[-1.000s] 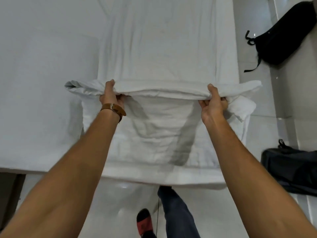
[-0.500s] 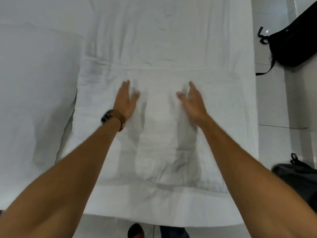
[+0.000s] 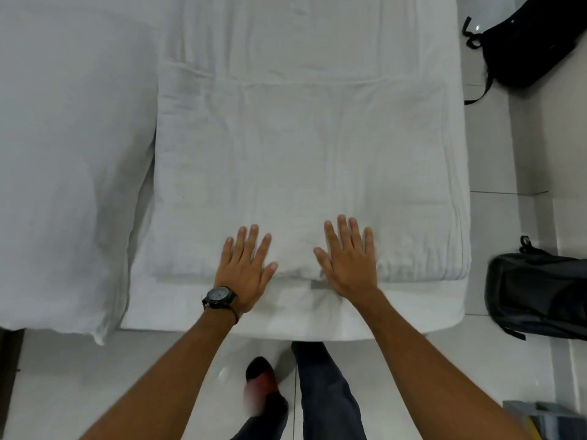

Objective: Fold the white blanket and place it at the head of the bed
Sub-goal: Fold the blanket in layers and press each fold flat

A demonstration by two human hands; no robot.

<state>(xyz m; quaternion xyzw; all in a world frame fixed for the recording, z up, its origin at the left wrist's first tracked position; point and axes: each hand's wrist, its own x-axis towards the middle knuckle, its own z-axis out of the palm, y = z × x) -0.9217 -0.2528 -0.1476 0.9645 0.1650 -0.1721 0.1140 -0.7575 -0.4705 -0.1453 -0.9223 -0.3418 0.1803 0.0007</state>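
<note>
At the bottom of the view a pale glossy tiled floor (image 3: 95,392) runs under the person's dark trouser leg (image 3: 327,392) and a blurred black-and-red shoe (image 3: 262,381). Just beyond stands the near edge of a white-sheeted bed (image 3: 413,315), with a second expanse of white bedding (image 3: 63,154) beside it on the left, its corner hanging down toward the floor. To the right of the bed, on the tiles, a dark grey backpack (image 3: 536,293) lies near, and a black bag with loose straps (image 3: 524,39) lies farther off by the top right corner.

The folded white cotton blanket (image 3: 301,160) lies flat on the bed close to its near edge, taking up most of the mattress width. The left hand (image 3: 246,268), with a black wristwatch (image 3: 219,296) at the wrist, and the right hand (image 3: 347,258) both rest palm down on the blanket's near folded edge, fingers spread and flat, gripping nothing. The hands sit a little apart from each other, on either side of the blanket's middle, with their heels over the hem and onto the sheet.

The blanket forms a broad rectangle, nearly square, so its long axis is hard to tell. Its stacked layers show along the near right corner, and its far edge lies straight across the bed.
</note>
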